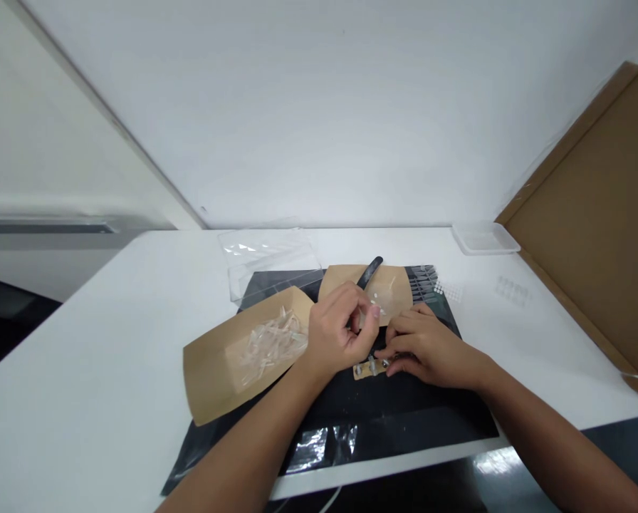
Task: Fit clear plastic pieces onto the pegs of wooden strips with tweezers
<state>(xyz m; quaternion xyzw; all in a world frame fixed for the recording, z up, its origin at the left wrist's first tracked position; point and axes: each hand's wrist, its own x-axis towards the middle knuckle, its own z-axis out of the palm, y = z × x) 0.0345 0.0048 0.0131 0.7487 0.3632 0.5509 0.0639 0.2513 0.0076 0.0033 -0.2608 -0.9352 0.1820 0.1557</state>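
My left hand point(343, 328) is closed, fingers curled around what look like black tweezers point(371, 272), whose rounded end sticks up behind the knuckles. Below the fist lies a small brown strip point(362, 370) carrying several small silvery, rounded parts. The thumb and fingertips of my right hand point(431, 349) close on the strip's right end and partly cover it. Just behind both hands stands a brown paper tray point(340, 274) with small whitish pieces in it. To the left, a larger brown paper tray point(206, 377) holds a heap of clear, slender plastic pieces.
A glossy black sheet point(404, 420) lies under the trays. Clear plastic covers point(270, 253) rest behind on the left. Farther right are a row of grey translucent tips point(423, 285), a sheet of white dots point(450, 290), a shallow clear lid point(484, 240) and an upright cardboard box point(591, 206).
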